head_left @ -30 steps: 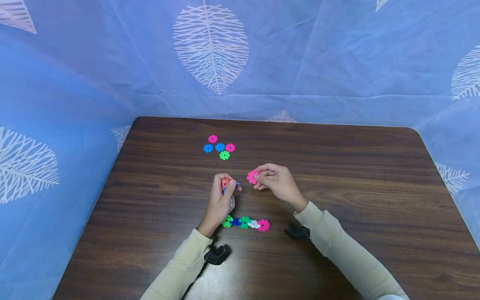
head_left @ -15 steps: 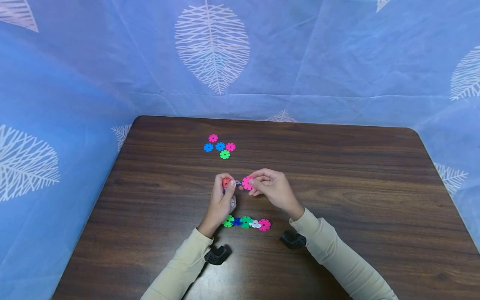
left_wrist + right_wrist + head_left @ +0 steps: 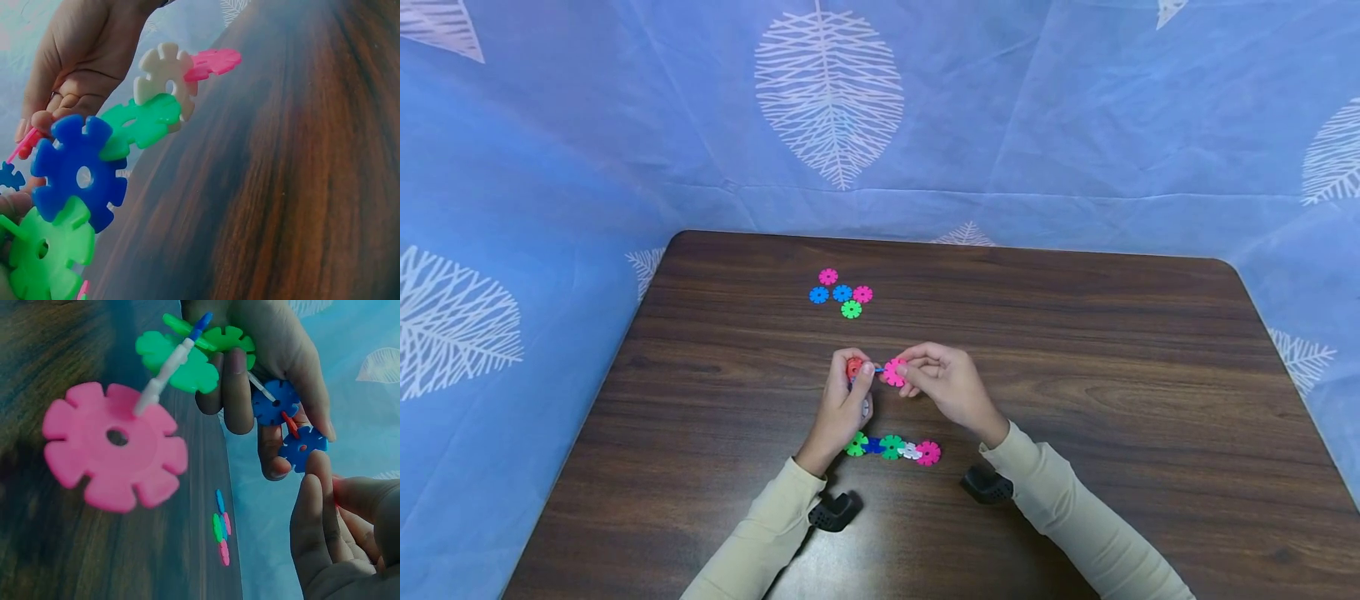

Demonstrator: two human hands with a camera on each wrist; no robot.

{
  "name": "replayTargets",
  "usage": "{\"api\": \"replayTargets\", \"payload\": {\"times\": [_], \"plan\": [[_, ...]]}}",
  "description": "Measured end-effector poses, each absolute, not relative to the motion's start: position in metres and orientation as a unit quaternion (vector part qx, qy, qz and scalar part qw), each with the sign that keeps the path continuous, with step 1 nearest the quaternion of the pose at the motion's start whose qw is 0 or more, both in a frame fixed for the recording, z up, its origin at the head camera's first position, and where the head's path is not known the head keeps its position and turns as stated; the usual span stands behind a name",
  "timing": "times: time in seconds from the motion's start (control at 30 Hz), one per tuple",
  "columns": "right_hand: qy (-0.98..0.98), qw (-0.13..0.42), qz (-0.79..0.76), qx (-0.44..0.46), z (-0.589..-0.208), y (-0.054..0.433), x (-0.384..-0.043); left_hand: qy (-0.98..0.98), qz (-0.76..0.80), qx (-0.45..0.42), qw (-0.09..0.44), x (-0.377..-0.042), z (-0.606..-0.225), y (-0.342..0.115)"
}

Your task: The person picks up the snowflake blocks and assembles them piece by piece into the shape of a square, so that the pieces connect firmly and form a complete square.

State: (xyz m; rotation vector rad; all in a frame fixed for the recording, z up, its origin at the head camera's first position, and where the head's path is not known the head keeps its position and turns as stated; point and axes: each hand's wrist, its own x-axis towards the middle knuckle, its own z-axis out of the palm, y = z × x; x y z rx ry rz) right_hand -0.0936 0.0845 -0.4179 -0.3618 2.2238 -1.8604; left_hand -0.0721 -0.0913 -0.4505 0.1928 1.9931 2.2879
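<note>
We see the left hand (image 3: 844,406) curled round one end of a chain of notched discs, its thumb against the orange-red disc (image 3: 853,367). The blue end disc (image 3: 312,447) juts past those fingertips towards the right hand (image 3: 952,381). There, thumb and fingers pinch a pink disc (image 3: 892,372) whose free edge meets the blue one (we cannot tell whether their notches interlock). From the left palm the chain runs on through green, dark blue, green and white to a far pink disc (image 3: 115,465), beyond the fingers' hold. Loose discs (image 3: 842,293) lie near the table's (image 3: 1112,350) far edge.
</note>
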Motion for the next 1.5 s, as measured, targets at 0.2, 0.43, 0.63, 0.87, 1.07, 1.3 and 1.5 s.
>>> {"api": "replayTargets", "payload": {"times": [0.2,0.43,0.63,0.87,1.07,1.3,1.5], "plan": [[0.776,0.093,-0.612,-0.121,-0.416,0.085,-0.093,0.646,0.759,0.058,0.052,-0.070,-0.448,-0.090],[0.777,0.088,-0.612,-0.122,-0.414,0.086,-0.089,0.652,0.752,0.087,0.051,-0.069,-0.445,-0.090],[0.779,0.070,-0.611,-0.123,-0.414,0.085,-0.085,0.659,0.742,0.108,0.053,-0.067,-0.445,-0.092],[0.771,0.064,-0.619,-0.135,-0.416,0.083,-0.085,0.666,0.736,0.109,0.058,-0.066,-0.447,-0.090],[0.767,0.060,-0.621,-0.147,-0.415,0.082,-0.086,0.672,0.730,0.110,0.061,-0.067,-0.445,-0.088],[0.784,0.053,-0.601,-0.145,-0.410,0.075,-0.090,0.676,0.725,0.125,0.034,-0.070,-0.444,-0.090],[0.799,0.055,-0.578,-0.158,-0.411,0.075,-0.096,0.649,0.755,0.092,0.014,-0.073,-0.446,-0.093]]}}
